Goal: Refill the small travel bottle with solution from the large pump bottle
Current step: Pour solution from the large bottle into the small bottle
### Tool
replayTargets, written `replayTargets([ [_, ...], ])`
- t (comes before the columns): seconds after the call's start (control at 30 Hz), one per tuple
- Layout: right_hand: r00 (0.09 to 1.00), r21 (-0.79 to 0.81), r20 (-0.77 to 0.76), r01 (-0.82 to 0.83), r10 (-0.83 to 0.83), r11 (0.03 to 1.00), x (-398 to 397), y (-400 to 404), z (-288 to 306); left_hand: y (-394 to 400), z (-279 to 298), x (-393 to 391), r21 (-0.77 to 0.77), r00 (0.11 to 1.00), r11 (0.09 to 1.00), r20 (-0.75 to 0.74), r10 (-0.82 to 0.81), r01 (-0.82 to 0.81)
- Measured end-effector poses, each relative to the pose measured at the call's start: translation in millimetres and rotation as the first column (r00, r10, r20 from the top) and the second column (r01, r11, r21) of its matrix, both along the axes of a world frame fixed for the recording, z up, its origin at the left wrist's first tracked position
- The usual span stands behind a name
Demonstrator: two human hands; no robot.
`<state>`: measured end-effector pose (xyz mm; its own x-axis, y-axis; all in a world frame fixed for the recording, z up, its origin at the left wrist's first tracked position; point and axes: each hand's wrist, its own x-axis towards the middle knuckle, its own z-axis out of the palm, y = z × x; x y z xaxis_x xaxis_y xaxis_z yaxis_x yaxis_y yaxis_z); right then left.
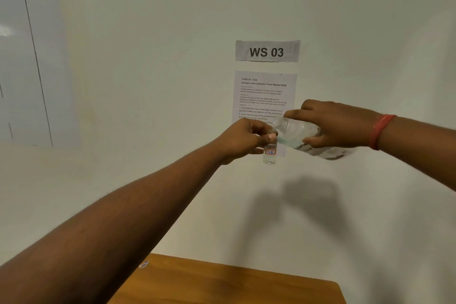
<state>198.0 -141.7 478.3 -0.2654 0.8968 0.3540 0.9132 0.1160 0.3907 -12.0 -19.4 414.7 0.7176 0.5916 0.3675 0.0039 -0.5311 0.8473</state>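
Clear plastic fills both my hands, raised in front of the wall well above the wooden desk (229, 284). My left hand (243, 140) is closed round the top of the small travel bottle (270, 153), which hangs upright with a red-boxed label on it. My right hand (338, 126), a red band (380, 131) on its wrist, grips the large bottle (299, 134) tipped sideways, its open neck just above the small bottle's mouth. A printed sheet (265, 96) hangs behind, under a "WS 03" sign (267, 51).
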Motion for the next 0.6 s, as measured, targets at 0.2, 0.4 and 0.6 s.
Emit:
replayTargets([
  [0.2,0.912,0.018,-0.41,-0.01,0.017,1.0,13,-1,-53,1,-22,-6,0.004,0.999,0.999,-0.028,0.033,-0.033],
  [0.4,0.713,0.026,-0.701,-0.01,0.025,1.0,11,3,-130,-2,-65,-14,-0.031,0.995,0.997,-0.059,0.074,-0.076],
  [0.6,0.472,-0.041,-0.881,-0.005,-0.034,0.999,-2,13,-219,-8,-130,-25,-0.058,0.985,0.992,-0.144,0.099,-0.108],
])
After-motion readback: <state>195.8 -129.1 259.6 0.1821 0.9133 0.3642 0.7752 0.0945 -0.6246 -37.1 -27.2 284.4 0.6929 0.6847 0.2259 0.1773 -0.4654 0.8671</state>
